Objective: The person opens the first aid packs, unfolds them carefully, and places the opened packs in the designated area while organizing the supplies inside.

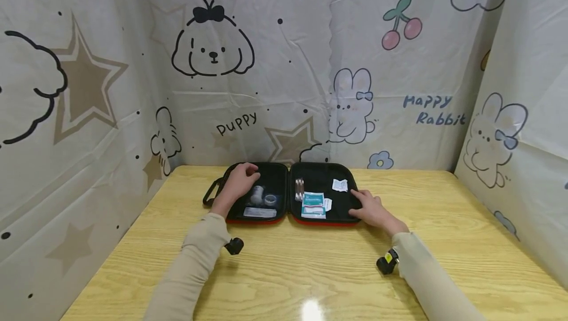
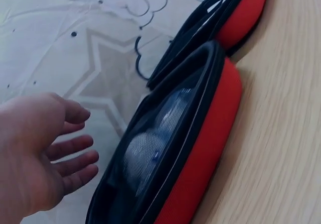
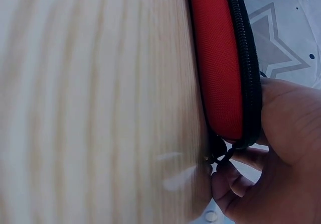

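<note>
Hands: left hand [image 1: 241, 181] hangs loose above the left half of the case [image 1: 343, 205], holding nothing; right hand [image 1: 373, 209] grips the right rim.
Case: unfolded on the table [image 1: 275, 271], 2 halves side by side.
Contents: white rolls [image 1: 257, 196] at left, green-and-white packet [image 1: 313, 202] at right.
Handling: I'd steady the rim lightly and reach only from above, so nothing inside slides.
Backdrop: printed curtain [image 1: 301, 20].

Woven red cloth case [image 3: 218, 63], glossy wood table [image 1: 341, 267]
</note>
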Tool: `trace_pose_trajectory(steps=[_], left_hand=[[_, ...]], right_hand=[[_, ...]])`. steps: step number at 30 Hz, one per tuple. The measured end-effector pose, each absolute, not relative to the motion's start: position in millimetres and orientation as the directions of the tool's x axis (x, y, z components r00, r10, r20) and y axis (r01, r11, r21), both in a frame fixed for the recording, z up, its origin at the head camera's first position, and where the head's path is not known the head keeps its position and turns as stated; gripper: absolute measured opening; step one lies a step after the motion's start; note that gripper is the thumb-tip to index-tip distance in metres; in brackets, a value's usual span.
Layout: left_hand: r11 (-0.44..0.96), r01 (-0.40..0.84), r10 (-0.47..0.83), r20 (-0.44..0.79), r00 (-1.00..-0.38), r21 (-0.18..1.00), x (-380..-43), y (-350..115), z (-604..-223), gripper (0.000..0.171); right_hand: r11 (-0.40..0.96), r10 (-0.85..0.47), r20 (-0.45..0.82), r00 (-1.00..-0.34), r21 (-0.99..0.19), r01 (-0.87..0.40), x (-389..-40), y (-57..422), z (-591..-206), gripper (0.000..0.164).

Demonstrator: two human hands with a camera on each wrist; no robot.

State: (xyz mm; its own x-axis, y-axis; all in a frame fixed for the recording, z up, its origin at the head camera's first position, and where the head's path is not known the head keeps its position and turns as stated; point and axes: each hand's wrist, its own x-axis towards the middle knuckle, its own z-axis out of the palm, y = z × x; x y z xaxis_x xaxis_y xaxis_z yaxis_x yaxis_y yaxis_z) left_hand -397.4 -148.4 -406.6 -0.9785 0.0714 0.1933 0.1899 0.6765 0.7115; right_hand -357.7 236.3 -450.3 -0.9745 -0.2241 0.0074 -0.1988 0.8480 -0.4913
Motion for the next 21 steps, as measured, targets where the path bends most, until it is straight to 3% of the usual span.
trace_pose_trajectory(steps=[6, 21], left_hand=[[0.656, 0.286, 0.168, 0.234, -0.958, 0.699, -400, -121, -409, 0.03], [0.702, 0.342, 0.293, 0.184, -0.938, 0.624, -404, -58, -420, 0.03]], right_hand=[[0.847, -0.22, -0.006, -0.975, -0.496, -0.188, -357, 235, -450, 0.07], [0.85, -0.215, -0.008, -0.977, -0.493, -0.184, -360, 238, -453, 0.07]])
